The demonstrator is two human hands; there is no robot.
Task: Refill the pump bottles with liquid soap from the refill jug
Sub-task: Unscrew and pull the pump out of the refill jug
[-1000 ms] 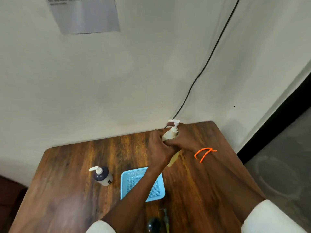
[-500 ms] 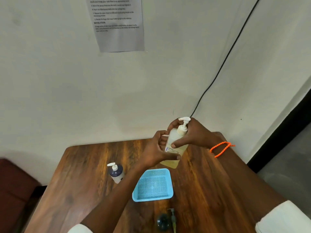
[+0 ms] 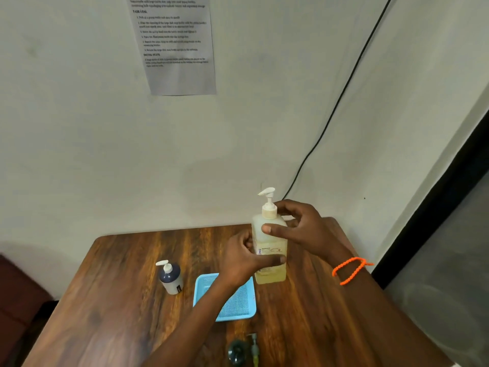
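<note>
A tall clear bottle of yellow soap (image 3: 272, 274) with a white pump head stands upright at the back of the wooden table (image 3: 119, 300). My left hand (image 3: 242, 258) wraps its lower body from the left. My right hand (image 3: 299, 226) grips its shoulder just under the pump collar. A small dark pump bottle (image 3: 170, 278) with a white pump stands apart to the left. Another dark bottle (image 3: 236, 352) with a loose pump piece (image 3: 254, 347) beside it sits at the near edge.
A shallow blue mesh tray (image 3: 238, 305) lies in front of the soap bottle, partly under my left forearm. A black cable (image 3: 338, 102) runs down the wall behind. A printed sheet (image 3: 177, 46) hangs on the wall. The table's right edge drops to the floor.
The soap bottle has gone from tilted and lifted to upright with its base at the table. Both hands stayed on it. My view has tipped upward.
</note>
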